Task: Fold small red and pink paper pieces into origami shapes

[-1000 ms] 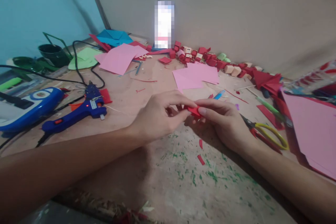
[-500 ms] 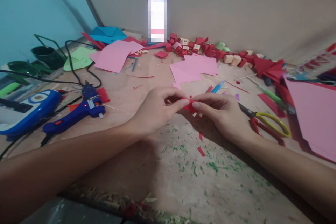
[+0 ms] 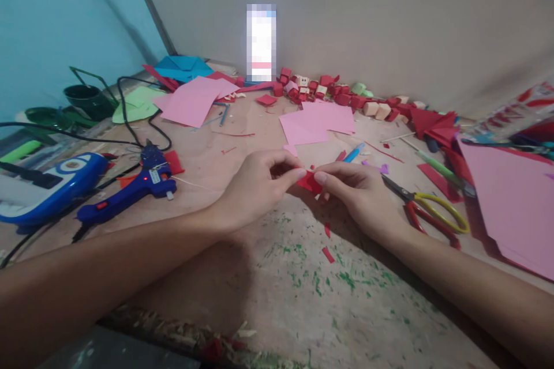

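- The left hand (image 3: 259,187) and right hand (image 3: 366,199) both pinched the paper (image 3: 308,183) between thumbs and fingers; it sat between them, apparently just above the table (image 3: 294,311).
- Heat looked the largest risk: the glue gun (image 3: 130,187), left of the grip and near the left forearm, had its light lit, and a swing of that arm could have brushed it.
- A smaller risk lay in the paper, little and partly hidden by fingers: uneven pulling could have torn or creased it, and a slack pinch could have dropped it.
- The big pink sheets (image 3: 515,207) lay well right of the grip.
- The scissors (image 3: 433,207) lay just right of the right hand, tips towards it, in the way of a rightward move.
- The pen (image 3: 355,153) lay just beyond that hand.
- Tiny scraps (image 3: 328,254) lay on the near side of the grip.
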Motion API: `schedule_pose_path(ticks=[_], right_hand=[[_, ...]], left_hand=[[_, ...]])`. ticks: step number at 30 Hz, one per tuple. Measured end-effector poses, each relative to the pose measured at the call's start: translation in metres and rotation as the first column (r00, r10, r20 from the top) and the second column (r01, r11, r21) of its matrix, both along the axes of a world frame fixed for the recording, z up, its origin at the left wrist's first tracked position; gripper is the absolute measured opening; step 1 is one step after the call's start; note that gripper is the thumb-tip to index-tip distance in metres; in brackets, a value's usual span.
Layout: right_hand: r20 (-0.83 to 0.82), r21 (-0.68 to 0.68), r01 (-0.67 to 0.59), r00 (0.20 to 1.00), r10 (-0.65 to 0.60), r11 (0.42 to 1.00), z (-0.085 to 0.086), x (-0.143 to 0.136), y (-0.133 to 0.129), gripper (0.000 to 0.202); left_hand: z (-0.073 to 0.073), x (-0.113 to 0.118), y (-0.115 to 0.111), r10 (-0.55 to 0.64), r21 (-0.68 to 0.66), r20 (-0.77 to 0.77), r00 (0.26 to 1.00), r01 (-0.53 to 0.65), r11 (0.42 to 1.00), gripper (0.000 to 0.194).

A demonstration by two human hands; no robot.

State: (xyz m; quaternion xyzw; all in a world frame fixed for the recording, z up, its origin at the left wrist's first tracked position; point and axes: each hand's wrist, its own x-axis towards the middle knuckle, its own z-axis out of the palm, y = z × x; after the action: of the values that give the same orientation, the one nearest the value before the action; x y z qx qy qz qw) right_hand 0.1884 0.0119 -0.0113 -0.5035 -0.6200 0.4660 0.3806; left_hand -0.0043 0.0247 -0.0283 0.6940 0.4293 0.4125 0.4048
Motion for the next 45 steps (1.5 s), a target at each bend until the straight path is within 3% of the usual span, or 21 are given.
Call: schedule_pose_path(ticks=[5, 9, 12, 16, 20, 23, 25, 31, 34, 39, 45], right_hand=[[-0.18, -0.084, 0.078, 0.979, -0.092, 0.993, -0.009, 0.004, 0.002, 0.015], [-0.36, -0.146, 0.089, 0.923, -0.136, 0.985, -0.017, 0.009, 0.005, 0.016], [-0.311, -0.121, 0.069, 0.945, -0.104, 0.99, -0.017, 0.008, 0.005, 0.013], [-0.233, -0.04, 0.133, 0.963, -0.139, 0.99, -0.012, 0.002, 0.001, 0.016], [-0.153, 0.029, 0.03, 0.988, -0.025, 0.999, -0.003, -0.002, -0.007, 0.032], [0.003, 0.052, -0.083, 0.997, 0.083, 0.995, 0.0, -0.004, -0.01, 0.061], [0.044, 0.047, -0.099, 0.994, 0.097, 0.994, -0.001, -0.005, -0.01, 0.068], [-0.123, -0.022, -0.03, 0.992, 0.027, 0.999, -0.011, 0.0, -0.001, 0.03], [-0.118, -0.033, 0.009, 0.993, -0.013, 0.999, -0.014, 0.004, 0.003, 0.014], [-0.144, -0.044, 0.064, 0.987, -0.07, 0.997, -0.014, 0.004, 0.004, 0.011], [-0.066, -0.011, 0.094, 0.993, -0.094, 0.996, -0.013, 0.003, 0.003, 0.006]], left_hand=[[0.001, 0.0, 0.0, -0.098, -0.097, 0.193, 0.976, 0.119, 0.988, 0.016], [0.001, 0.001, 0.001, -0.133, -0.109, 0.157, 0.979, 0.15, 0.983, 0.023], [-0.001, 0.001, 0.001, -0.137, -0.095, 0.139, 0.981, 0.151, 0.984, 0.019], [-0.003, 0.0, 0.002, -0.09, -0.099, 0.174, 0.981, 0.108, 0.989, 0.015], [-0.003, -0.001, 0.001, 0.0, -0.064, 0.15, 0.989, 0.01, 0.998, 0.014], [-0.002, 0.0, -0.002, 0.058, -0.021, 0.116, 0.992, -0.056, 0.998, 0.011], [-0.002, 0.001, -0.005, 0.058, -0.002, 0.109, 0.992, -0.058, 0.998, 0.011], [-0.007, 0.001, 0.0, 0.069, -0.05, 0.193, 0.979, -0.061, 0.997, 0.013], [-0.01, 0.0, 0.005, 0.061, -0.109, 0.227, 0.972, -0.037, 0.993, 0.013], [-0.01, -0.001, 0.007, -0.004, -0.214, 0.277, 0.961, 0.066, 0.975, 0.016], [-0.005, -0.001, 0.006, -0.044, -0.204, 0.236, 0.971, 0.094, 0.975, 0.008]])
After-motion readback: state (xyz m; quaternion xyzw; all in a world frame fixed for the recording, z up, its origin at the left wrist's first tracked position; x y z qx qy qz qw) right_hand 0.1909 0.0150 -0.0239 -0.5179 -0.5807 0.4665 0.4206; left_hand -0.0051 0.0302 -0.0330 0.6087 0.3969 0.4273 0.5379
